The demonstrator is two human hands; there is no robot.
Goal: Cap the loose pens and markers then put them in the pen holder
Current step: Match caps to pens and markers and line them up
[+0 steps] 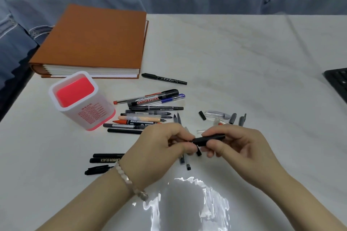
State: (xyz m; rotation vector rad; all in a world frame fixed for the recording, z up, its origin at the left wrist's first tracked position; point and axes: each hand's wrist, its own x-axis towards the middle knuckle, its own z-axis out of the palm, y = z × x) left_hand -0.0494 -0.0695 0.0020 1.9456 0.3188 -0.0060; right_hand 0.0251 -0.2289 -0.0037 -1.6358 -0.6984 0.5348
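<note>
Just above the table (244, 58), a black marker (208, 139) is held level between both hands: the left hand (159, 149) curls round one end and the right hand (242, 147) pinches the other. Nearby lie a WHITEBOARD marker (153, 98), a CARBON BLACK pen (106, 160) and the pink-lined pen holder (80, 99).

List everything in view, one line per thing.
pen holder: one, white with red inside, table left
album: one, orange-brown, behind the holder
lone marker: one, black, beside the album
pen pile: many, mixed colours, right of the holder
loose caps: several, grey, clear, black, beyond the right hand
black pens: about four, black, by the left wrist
keyboard: one, black, right edge
tablecloth: one, white
held marker: one, black, between both hands
bracelet: one, pale, left wrist
left hand: grips the held marker
right hand: pinches it
</note>
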